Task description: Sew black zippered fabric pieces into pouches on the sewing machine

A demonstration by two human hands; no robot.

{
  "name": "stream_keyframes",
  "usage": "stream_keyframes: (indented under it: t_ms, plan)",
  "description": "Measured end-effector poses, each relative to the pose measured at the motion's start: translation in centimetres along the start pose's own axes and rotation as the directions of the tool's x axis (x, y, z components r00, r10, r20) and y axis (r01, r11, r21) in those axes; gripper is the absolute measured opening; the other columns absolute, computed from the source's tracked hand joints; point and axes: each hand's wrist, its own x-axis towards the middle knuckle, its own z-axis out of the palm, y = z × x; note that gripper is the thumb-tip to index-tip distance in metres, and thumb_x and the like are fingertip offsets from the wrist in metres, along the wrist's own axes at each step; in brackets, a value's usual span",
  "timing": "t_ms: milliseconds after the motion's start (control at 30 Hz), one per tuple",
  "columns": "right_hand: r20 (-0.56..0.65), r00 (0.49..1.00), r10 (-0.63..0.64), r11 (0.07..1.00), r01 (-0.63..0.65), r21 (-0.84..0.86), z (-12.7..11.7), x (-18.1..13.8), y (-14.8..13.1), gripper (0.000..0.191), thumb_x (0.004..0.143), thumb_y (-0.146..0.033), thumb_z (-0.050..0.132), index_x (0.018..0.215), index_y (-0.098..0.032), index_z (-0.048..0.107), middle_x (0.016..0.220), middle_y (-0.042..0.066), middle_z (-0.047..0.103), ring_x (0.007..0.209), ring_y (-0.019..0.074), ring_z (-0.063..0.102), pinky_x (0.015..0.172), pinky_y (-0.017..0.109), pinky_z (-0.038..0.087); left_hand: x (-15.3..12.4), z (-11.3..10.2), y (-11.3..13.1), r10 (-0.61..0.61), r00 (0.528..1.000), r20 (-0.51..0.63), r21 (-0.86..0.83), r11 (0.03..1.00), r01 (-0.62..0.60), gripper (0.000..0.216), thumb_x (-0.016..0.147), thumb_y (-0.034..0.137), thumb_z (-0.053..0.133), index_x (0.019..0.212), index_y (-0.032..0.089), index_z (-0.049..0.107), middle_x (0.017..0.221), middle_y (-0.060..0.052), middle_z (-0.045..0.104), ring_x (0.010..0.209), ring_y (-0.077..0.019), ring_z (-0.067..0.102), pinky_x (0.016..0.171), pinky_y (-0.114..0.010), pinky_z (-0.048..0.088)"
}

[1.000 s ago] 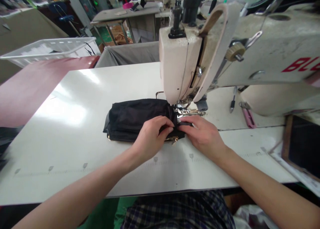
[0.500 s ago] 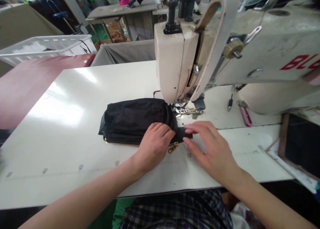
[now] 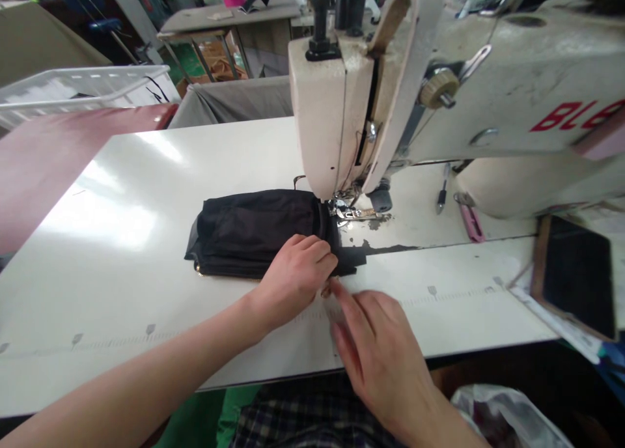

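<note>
A black fabric zip pouch (image 3: 254, 230) lies on the white sewing table, its right end against the presser foot (image 3: 349, 212) of the sewing machine. My left hand (image 3: 300, 275) is closed on the pouch's near right corner, fingers curled over the cloth. Beside it, my right hand (image 3: 378, 340) has its index finger stretched to the gold zipper pull (image 3: 326, 290), which it touches; the thumb stays apart. The finger partly covers the pull. A black fabric tab (image 3: 352, 258) sticks out to the right of the pouch. Gold zipper teeth show along the near edge.
The sewing machine head (image 3: 322, 109) rises behind the pouch. To the right lie a pen (image 3: 443, 191), pink thread snips (image 3: 470, 220) and a dark tablet-like board (image 3: 576, 272). A white plastic basket (image 3: 97, 86) stands at the back left.
My right hand has moved from the black tab down and left to the zipper pull. My left hand keeps its hold on the pouch. The view has shifted slightly.
</note>
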Motion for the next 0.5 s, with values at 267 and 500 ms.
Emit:
stream_keyframes:
  t_ms: [267,500]
  plan:
    - [-0.050,0.997,0.060,0.998,-0.061,-0.025,0.0,2.2,1.9,0.016,0.088,-0.017,0.052,0.097,-0.013,0.065,0.100,0.014,0.056,0.092,0.0277,0.054,0.075,0.043,0.049,-0.5,0.6,-0.5,-0.097,0.988,-0.117,-0.197,0.978,0.073,0.023,0.093,0.015,0.044,0.086,0.014,0.066,0.081,-0.006,0.064,0.075,-0.0169,0.055,0.069,-0.031,0.042]
    - [0.007,0.999,0.034,0.973,-0.035,0.227,2.1,0.1,-2.2,0.027,0.091,-0.010,0.044,0.112,-0.009,0.060,0.092,0.011,0.065,0.083,0.0223,0.057,0.076,0.036,0.052,0.1,0.1,-0.5,-0.233,0.971,-0.043,-0.348,0.915,0.205,0.017,0.089,0.014,0.052,0.079,0.015,0.066,0.078,-0.004,0.063,0.076,-0.0163,0.055,0.073,-0.030,0.044]
